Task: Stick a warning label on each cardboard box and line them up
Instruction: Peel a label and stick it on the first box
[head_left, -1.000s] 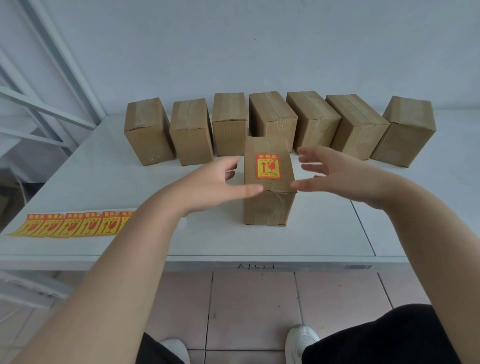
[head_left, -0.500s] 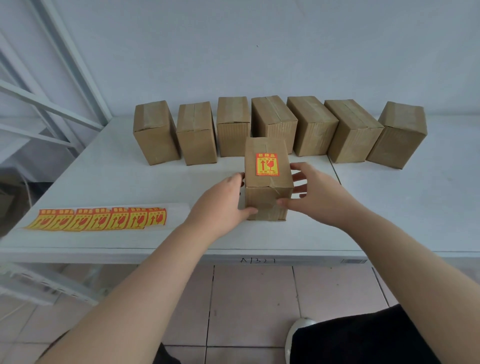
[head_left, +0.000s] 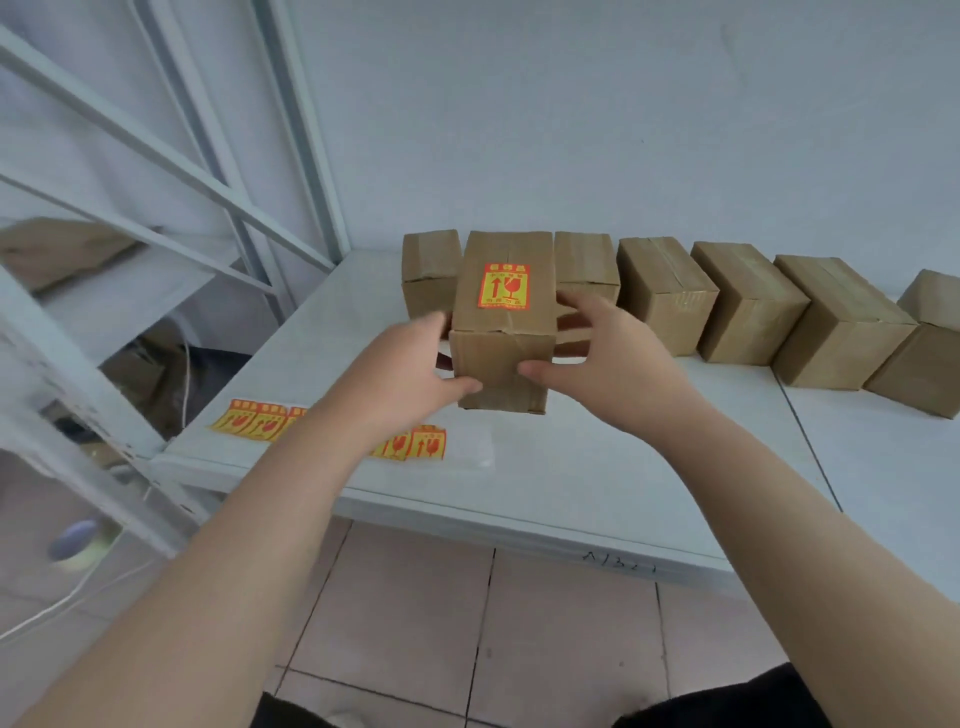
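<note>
Now the left hand (head_left: 415, 364) and right hand (head_left: 608, 358) curl round the box (head_left: 501, 358). They should keep it level, label (head_left: 504, 286) up, square with the row (head_left: 748, 306) at 1 o'clock.

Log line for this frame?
left hand, right hand: grip labelled box | back row boxes: no labels visible | label strip: on table

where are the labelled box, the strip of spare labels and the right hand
labelled box (head_left: 501, 364): head view, on its front face
strip of spare labels (head_left: 257, 420): head view, on its left end
right hand (head_left: 613, 358): head view, on the back of the hand
</note>
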